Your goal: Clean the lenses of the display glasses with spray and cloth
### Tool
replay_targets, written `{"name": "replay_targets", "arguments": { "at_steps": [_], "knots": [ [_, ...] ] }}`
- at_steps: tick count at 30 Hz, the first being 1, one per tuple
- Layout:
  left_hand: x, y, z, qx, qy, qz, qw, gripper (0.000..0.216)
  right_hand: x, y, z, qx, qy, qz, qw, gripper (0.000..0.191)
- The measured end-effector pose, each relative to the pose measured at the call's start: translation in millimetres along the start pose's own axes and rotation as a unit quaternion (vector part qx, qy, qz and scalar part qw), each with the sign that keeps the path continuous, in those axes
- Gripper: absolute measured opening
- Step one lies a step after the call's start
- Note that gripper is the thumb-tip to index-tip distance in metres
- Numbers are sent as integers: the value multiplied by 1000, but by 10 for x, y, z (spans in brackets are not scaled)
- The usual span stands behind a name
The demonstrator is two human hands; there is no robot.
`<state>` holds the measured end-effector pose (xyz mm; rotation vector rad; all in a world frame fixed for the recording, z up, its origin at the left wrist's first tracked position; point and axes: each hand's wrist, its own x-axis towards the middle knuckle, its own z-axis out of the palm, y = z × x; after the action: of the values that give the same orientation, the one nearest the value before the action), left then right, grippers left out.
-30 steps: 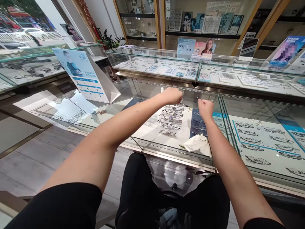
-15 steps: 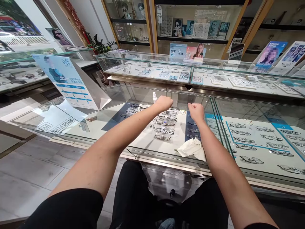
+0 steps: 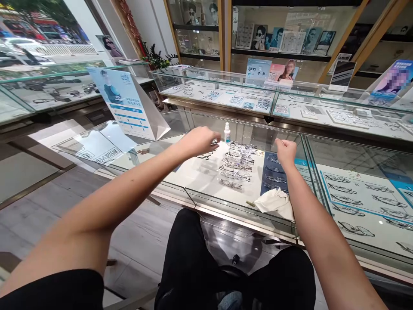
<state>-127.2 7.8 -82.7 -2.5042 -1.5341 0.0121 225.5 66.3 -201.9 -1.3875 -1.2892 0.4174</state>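
My left hand (image 3: 203,141) is over the glass display counter (image 3: 190,192), just left of a small white spray bottle (image 3: 227,133). Its fingers bend loosely, with a gap between thumb and fingers, and I see nothing held in them. Below and to its right, a column of eyeglasses (image 3: 237,161) lies on the pale base. My right hand (image 3: 286,153) is curled into a fist above a dark blue panel (image 3: 267,188) bearing more frames. Whatever that fist may hold is hidden. A cream cloth (image 3: 274,204) lies crumpled near the front edge, close to my right forearm.
A folded blue-and-white sign (image 3: 129,103) stands on the counter at left. Trays of eyeglasses (image 3: 364,189) fill the section at right. Another glass showcase (image 3: 219,94) runs behind, with wall shelves beyond. My knees are close to the counter's front.
My left hand has moved left, away from the right hand, and its closed fingers have loosened, uncovering the spray bottle. The right hand stays fisted. The view has swung left.
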Motion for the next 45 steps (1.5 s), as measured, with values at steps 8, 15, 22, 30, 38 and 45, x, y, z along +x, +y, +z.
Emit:
{"name": "replay_targets", "arguments": {
  "at_steps": [8, 15, 22, 30, 38, 45],
  "knots": [
    [-459, -722, 362, 27, -93, -48, 994, 35, -20, -12, 9, 19, -8, 27, 999, 53],
    [-293, -792, 617, -22, -98, -54, 994, 29, -6, 45, 3, 18, -13, 13, 1000, 53],
    [-279, -805, 472, -22, -105, -43, 993, 24, -16, 126, 5, -2, 26, -10, 1000, 52],
    [-42, -533, -111, -381, -43, 11, 924, 33, -8, 99, 54, 16, 7, -1, 1000, 58],
    [795, 687, 268, -698, 135, 15, 703, 43, -12, -50, 110, 64, -54, 7, 996, 66],
    [1104, 1085, 775, -737, 162, -15, 656, 60, -110, -200, 119, 88, -90, -33, 992, 60]
  ]
}}
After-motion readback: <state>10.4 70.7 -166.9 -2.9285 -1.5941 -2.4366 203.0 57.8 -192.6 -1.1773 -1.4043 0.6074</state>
